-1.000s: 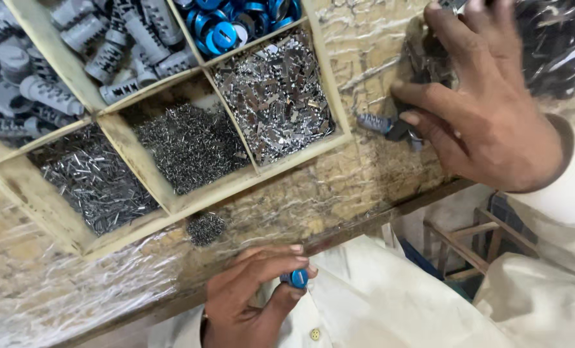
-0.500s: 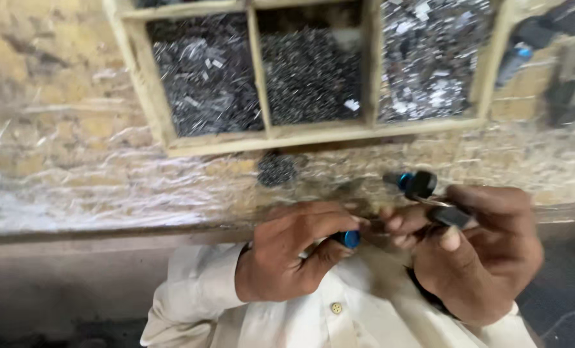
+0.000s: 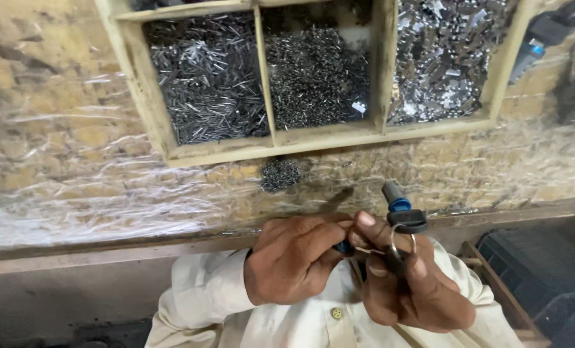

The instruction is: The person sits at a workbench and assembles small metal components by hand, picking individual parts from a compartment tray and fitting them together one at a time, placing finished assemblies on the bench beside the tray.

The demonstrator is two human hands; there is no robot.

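Observation:
My left hand and my right hand meet close in front of my white shirt, just below the bench edge. The right hand grips a small dark cylinder-shaped part with a blue collar, which sticks up above the fingers; a thin metal ring hangs from it. The left hand pinches a small blue piece, mostly hidden between its fingertips and touching the right hand's fingers.
A wooden divided tray lies on the plastic-covered bench, its compartments holding thin metal pins, tiny dark parts and shiny metal pieces. A small heap of dark bits lies in front of the tray. Dark objects sit at the far right.
The right hand came down from the bench's right side with the dark part and joined the left hand. The view swung so the tray now sits squarely ahead.

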